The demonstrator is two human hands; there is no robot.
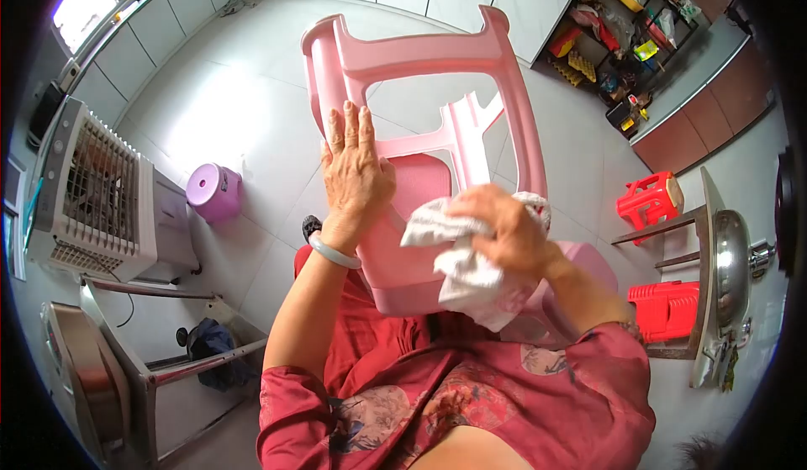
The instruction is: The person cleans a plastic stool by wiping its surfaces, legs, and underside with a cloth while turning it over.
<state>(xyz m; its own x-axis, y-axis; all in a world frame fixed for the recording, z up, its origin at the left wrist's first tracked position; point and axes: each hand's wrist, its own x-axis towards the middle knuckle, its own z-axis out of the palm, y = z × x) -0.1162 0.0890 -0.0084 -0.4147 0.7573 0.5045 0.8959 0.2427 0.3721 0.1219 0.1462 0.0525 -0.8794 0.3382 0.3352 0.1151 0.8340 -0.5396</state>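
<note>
A pink plastic stool (420, 54) lies tipped over across my lap, its legs pointing away from me. My left hand (357, 176), with a pale bangle at the wrist, rests flat on one of the stool's legs, fingers stretched out. A crumpled white cloth (462, 272) is gripped in my right hand (508, 230), over the near right part of the stool. The cloth hangs down below that hand and hides some of the stool's edge. Another pink plastic piece (588, 272) shows beside my right forearm; I cannot tell what it is.
A purple stool (213, 192) and an air cooler (97, 188) stand at left, with a metal frame (202, 361) nearer. Red stools (651, 201) and a wooden frame holding a round metal pan (731, 268) are at right. Loaded shelves (618, 41) stand at back right.
</note>
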